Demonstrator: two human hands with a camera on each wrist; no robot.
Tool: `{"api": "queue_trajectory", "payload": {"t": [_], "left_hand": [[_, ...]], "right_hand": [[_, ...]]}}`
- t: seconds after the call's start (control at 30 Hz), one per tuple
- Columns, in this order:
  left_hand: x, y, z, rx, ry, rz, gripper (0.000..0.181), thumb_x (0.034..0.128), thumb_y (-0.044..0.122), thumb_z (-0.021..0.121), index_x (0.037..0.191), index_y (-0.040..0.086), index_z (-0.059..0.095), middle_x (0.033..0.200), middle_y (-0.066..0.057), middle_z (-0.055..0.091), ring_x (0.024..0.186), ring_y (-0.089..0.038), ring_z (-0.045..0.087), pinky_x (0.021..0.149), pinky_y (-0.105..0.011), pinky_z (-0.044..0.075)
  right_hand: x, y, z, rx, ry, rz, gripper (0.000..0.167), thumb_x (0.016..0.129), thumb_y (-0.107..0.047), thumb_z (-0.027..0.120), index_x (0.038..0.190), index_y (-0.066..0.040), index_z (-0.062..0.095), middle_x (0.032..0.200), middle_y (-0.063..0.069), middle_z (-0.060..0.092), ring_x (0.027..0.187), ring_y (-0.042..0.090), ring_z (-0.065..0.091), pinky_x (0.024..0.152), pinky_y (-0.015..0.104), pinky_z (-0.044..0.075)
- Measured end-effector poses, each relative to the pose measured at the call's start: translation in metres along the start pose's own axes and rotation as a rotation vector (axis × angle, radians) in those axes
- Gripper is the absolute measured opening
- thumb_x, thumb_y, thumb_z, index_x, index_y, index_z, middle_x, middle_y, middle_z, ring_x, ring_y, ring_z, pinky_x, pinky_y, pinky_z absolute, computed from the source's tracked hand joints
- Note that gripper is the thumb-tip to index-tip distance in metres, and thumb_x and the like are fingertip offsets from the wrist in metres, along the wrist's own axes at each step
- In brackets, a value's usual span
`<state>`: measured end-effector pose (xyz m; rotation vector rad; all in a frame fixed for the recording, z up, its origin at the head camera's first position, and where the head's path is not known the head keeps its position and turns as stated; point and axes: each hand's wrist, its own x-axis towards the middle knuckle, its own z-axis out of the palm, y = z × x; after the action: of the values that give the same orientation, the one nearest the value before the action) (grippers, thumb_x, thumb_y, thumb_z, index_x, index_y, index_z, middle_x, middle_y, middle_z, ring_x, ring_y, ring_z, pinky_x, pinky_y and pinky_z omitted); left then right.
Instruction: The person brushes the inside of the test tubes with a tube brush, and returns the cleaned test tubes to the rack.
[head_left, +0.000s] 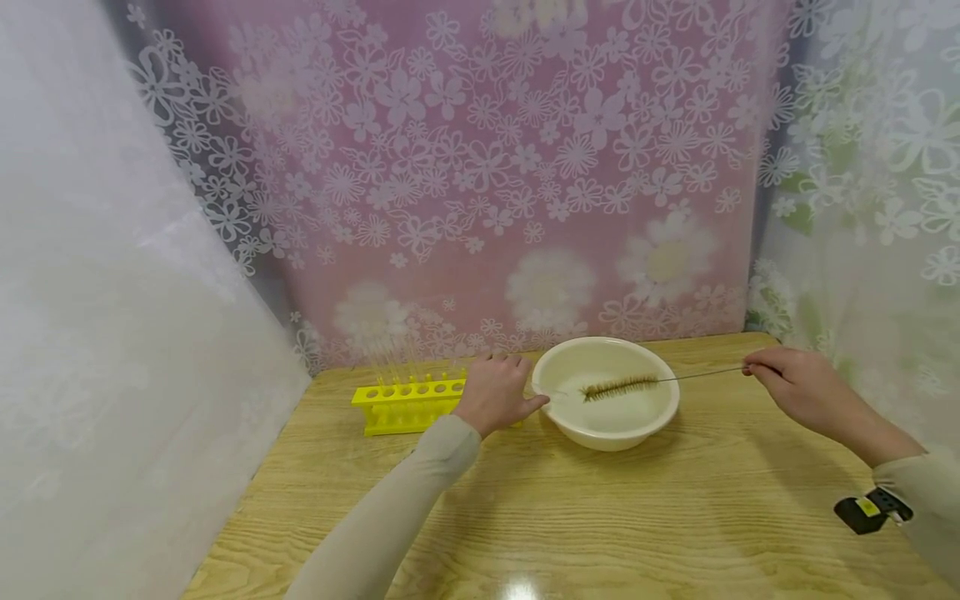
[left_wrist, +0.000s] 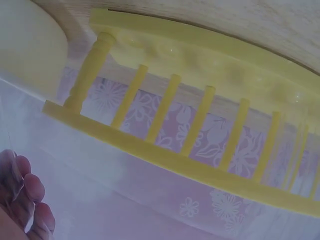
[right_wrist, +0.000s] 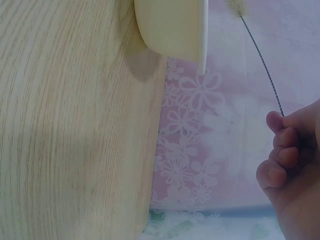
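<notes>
Over the white basin (head_left: pixel 607 437), a brush with brown bristles (head_left: pixel 621 387) lies level, its bristles above the basin's inside. The right hand (head_left: pixel 813 392) pinches the end of its twisted wire handle (right_wrist: pixel 262 62); in the right wrist view that hand (right_wrist: pixel 295 165) has its other fingers curled. At the basin's left rim, the left hand (head_left: pixel 498 393) has its fingers curled round a clear tube, whose end (head_left: pixel 557 393) shows faintly toward the bristles. In the left wrist view the left hand's fingers (left_wrist: pixel 32 195) curl at the lower left, with clear glass between them.
A yellow test tube rack (head_left: pixel 405 427) stands left of the basin, partly behind the left hand, with several clear tubes at its left end. The wooden table (head_left: pixel 600 525) has floral curtains (head_left: pixel 525 167) behind and at its sides. A dark device is strapped at the right wrist.
</notes>
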<state>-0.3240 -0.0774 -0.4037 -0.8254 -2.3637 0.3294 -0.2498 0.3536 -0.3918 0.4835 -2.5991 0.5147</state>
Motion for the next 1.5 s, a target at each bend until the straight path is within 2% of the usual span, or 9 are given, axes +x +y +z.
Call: {"api": "queue_trajectory", "payload": {"t": [0.17,0.4,0.7,0.93,1.0,1.1,1.2,1.37,1.5], "left_hand": [[0.003,0.000,-0.003,0.029,0.009,0.037,0.061,0.0844,0.076,0.059,0.103,0.018,0.068,0.089,0.006,0.070,0.068,-0.012,0.062,0.063,-0.029,0.051],[0.003,0.001,-0.004,0.080,0.010,0.057,0.062,0.0846,0.078,0.057,0.101,0.018,0.066,0.088,0.007,0.070,0.071,-0.013,0.064,0.068,-0.031,0.051],[-0.001,-0.001,0.000,-0.019,-0.026,-0.025,0.063,0.0858,0.075,0.059,0.107,0.017,0.068,0.097,0.002,0.073,0.083,-0.018,0.069,0.082,-0.036,0.057],[0.000,-0.002,-0.001,-0.107,-0.068,-0.119,0.070,0.0872,0.075,0.057,0.121,0.014,0.067,0.111,-0.002,0.074,0.097,-0.019,0.072,0.101,-0.042,0.051],[0.000,-0.002,-0.001,-0.142,-0.075,-0.155,0.072,0.0878,0.076,0.054,0.120,0.014,0.068,0.103,-0.001,0.075,0.087,-0.017,0.072,0.092,-0.039,0.056],[-0.001,-0.003,-0.002,-0.292,-0.082,-0.252,0.064,0.0888,0.076,0.053,0.108,0.017,0.068,0.084,0.003,0.070,0.067,-0.013,0.064,0.069,-0.031,0.056],[-0.001,-0.006,-0.002,-0.537,-0.062,-0.374,0.055,0.0903,0.073,0.054,0.094,0.019,0.061,0.073,0.005,0.059,0.057,-0.012,0.051,0.054,-0.027,0.043],[0.001,-0.015,-0.007,-0.932,0.011,-0.514,0.046,0.0922,0.065,0.060,0.094,0.019,0.058,0.082,0.002,0.053,0.072,-0.016,0.048,0.064,-0.031,0.041],[0.004,-0.022,-0.011,-1.147,0.085,-0.575,0.044,0.0934,0.061,0.061,0.093,0.017,0.058,0.086,-0.002,0.052,0.076,-0.019,0.049,0.069,-0.033,0.043]], "right_hand": [[0.000,-0.001,-0.001,0.016,-0.001,-0.003,0.021,0.102,-0.004,0.055,0.113,0.005,0.070,0.100,0.014,0.074,0.090,0.039,0.069,0.066,0.040,0.055],[0.000,-0.001,-0.001,-0.011,0.015,-0.012,0.020,0.101,-0.004,0.056,0.112,0.003,0.071,0.099,0.010,0.075,0.088,0.036,0.069,0.065,0.032,0.053],[-0.001,0.000,0.000,0.017,-0.004,-0.003,0.022,0.103,-0.006,0.054,0.114,0.004,0.070,0.101,0.012,0.074,0.090,0.038,0.068,0.066,0.033,0.054],[0.001,-0.005,-0.001,0.013,0.002,-0.004,0.021,0.102,-0.005,0.054,0.113,0.005,0.070,0.100,0.014,0.074,0.090,0.038,0.069,0.064,0.034,0.053],[0.002,-0.006,0.000,0.014,-0.001,-0.005,0.022,0.102,-0.005,0.055,0.114,0.006,0.069,0.100,0.014,0.074,0.090,0.038,0.069,0.064,0.034,0.053],[0.003,-0.006,0.001,0.012,-0.001,-0.009,0.021,0.102,-0.004,0.056,0.114,0.006,0.069,0.101,0.015,0.074,0.090,0.038,0.069,0.065,0.036,0.054],[0.004,-0.007,0.001,0.011,-0.004,-0.010,0.021,0.102,-0.004,0.056,0.114,0.006,0.070,0.101,0.015,0.074,0.091,0.039,0.069,0.066,0.041,0.055],[0.004,-0.008,0.000,0.023,-0.013,-0.009,0.022,0.103,-0.004,0.054,0.115,0.006,0.069,0.102,0.016,0.074,0.092,0.040,0.068,0.070,0.049,0.054],[0.005,-0.010,0.001,0.030,-0.015,0.000,0.022,0.103,-0.006,0.053,0.114,0.005,0.069,0.102,0.015,0.074,0.091,0.038,0.069,0.067,0.039,0.055]]}}
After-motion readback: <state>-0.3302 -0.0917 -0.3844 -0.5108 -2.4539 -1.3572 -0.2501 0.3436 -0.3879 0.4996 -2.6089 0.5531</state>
